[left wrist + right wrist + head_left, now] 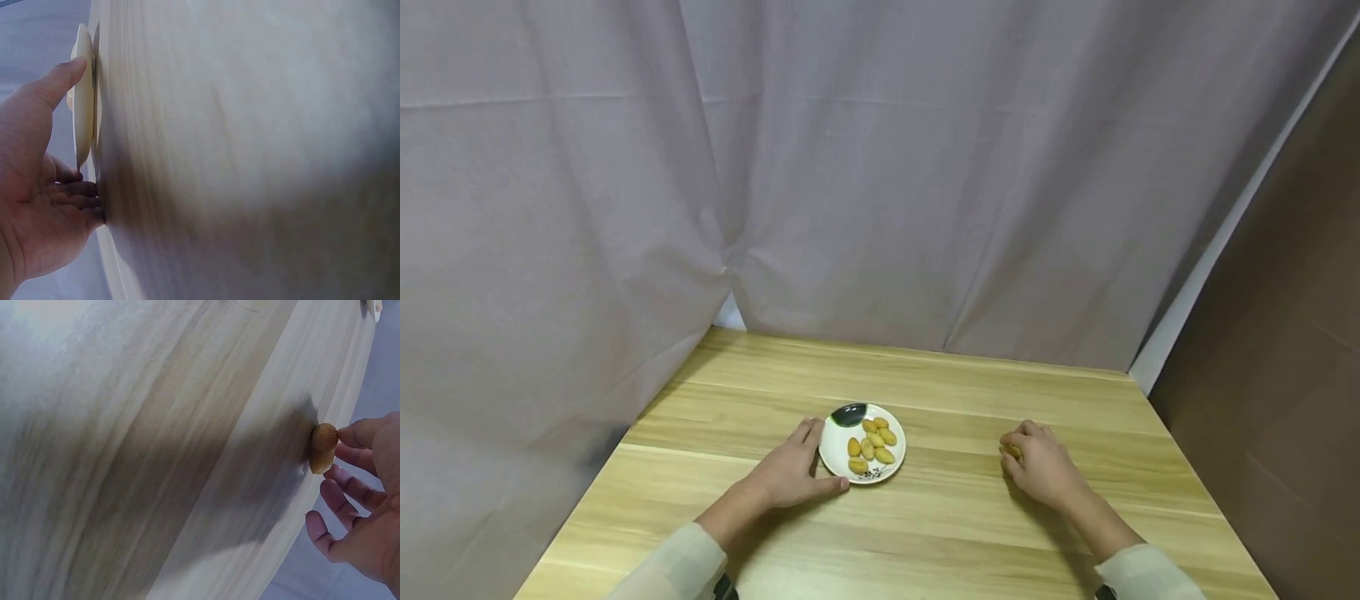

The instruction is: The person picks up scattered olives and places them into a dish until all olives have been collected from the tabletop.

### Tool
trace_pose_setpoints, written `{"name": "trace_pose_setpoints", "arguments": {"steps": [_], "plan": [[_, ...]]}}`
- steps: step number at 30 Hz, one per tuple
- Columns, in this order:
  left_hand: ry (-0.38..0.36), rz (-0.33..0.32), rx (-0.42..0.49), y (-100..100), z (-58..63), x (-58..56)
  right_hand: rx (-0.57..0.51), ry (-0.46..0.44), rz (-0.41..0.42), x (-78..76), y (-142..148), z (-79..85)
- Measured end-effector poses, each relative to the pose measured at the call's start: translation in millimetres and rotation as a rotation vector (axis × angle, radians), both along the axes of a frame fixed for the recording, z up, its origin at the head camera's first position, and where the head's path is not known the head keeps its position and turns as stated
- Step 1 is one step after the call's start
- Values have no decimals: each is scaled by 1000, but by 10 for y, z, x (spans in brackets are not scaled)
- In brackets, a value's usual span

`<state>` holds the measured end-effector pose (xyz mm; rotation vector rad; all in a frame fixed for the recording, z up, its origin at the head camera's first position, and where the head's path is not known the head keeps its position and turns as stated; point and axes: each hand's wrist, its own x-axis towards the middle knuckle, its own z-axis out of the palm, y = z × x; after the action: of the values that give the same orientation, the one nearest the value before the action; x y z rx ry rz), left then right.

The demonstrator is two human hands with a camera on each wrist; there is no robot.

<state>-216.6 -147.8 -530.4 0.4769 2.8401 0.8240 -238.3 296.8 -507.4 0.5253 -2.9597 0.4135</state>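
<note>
A small white plate (833, 443), with a dark green patch and a floral print on its rim, holds several yellow-brown oval pieces (884, 456) that look like dried fruit. My left hand (790, 472) grips the plate's near left edge, thumb at the front rim and fingers at the left side. In the left wrist view the plate (84, 119) shows edge-on, low over the wood. Farther right, my right hand (1047, 468) pinches a rounded brown oval piece (325, 437) close to the tabletop. A lighter yellow-brown piece (321, 462) shows right beneath it.
The wooden table (940, 533) carries the plate left of its middle. Grey curtains (887, 208) hang behind and at the left, with a brown panel (1285, 375) at the right.
</note>
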Motion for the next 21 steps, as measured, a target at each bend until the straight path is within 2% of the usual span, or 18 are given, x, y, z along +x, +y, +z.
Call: {"name": "trace_pose_setpoints", "arguments": {"steps": [17, 21], "plan": [[17, -8, -5, -8, -10, -1, 33, -13, -28, -56, 17, -11], [12, -5, -11, -11, -14, -8, 33, 24, -22, -68, 14, -15]]}}
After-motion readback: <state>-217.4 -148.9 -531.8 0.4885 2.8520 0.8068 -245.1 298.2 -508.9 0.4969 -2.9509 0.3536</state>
